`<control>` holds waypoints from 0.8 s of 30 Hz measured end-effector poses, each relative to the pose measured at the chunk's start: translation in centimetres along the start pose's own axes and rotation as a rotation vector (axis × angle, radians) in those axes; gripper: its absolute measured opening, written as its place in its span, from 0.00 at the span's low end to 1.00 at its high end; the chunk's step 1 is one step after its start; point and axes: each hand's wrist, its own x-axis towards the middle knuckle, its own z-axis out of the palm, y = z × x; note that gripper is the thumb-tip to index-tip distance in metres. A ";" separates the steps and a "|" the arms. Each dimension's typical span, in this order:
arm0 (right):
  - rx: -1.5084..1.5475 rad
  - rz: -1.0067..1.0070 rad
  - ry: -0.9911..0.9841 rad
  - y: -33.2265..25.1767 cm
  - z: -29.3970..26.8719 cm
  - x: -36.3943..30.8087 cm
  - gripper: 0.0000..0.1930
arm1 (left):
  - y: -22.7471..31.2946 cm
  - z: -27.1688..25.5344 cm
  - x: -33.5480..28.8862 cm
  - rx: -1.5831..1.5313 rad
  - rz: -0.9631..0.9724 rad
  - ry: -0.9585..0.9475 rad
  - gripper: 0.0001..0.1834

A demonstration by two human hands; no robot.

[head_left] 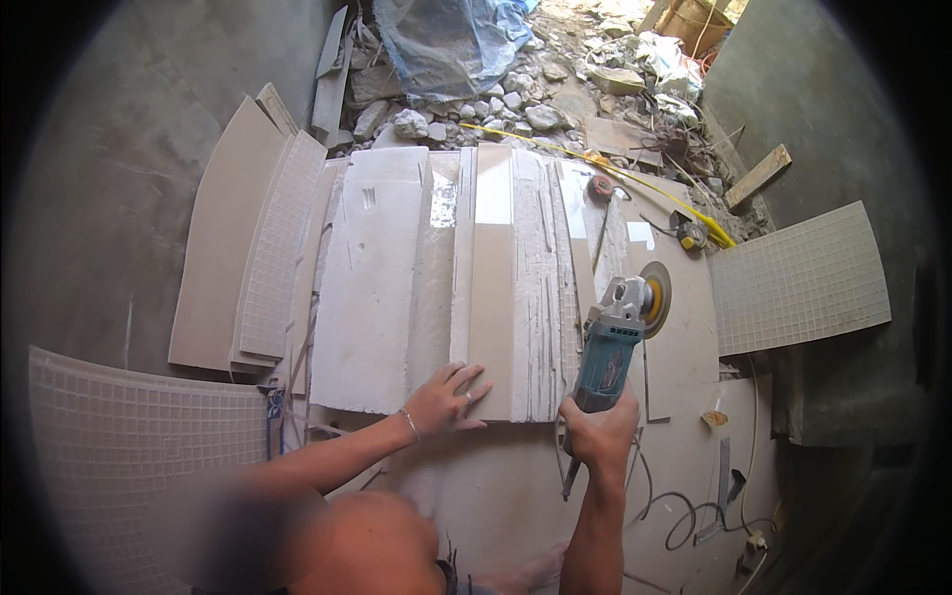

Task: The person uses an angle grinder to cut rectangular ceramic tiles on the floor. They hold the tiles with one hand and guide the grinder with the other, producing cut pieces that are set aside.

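Beige tile strip (493, 297) under my left hand (448, 400): fingers (474, 375) spread flat, pressing its near end onto the pale board (369, 288) below. Right hand (598, 431) wraps the teal angle grinder (615, 342), fingers closed tight round the body; disc (656, 294) sits just right of the strip, over another tile (684, 342). Grinder cable (684, 516) loops across the floor by my right forearm. Further out: gridded tile backs left (283, 248) and right (798, 278), yellow tape measure (691, 235) beyond the disc, rubble (516, 99) and plastic sheet (446, 40) at the far end.
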 end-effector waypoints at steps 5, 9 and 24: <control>0.038 -0.001 -0.046 -1.3 0.0 0.4 0.22 | -1.3 -1.0 2.2 -0.145 0.012 -0.044 0.42; 0.034 -0.021 -0.043 -1.9 0.6 0.8 0.22 | -1.7 -1.8 3.5 -0.185 0.020 -0.018 0.40; -0.048 -0.099 -0.155 -0.4 9.8 6.9 0.32 | -8.4 -1.8 9.9 -0.321 -0.373 0.276 0.22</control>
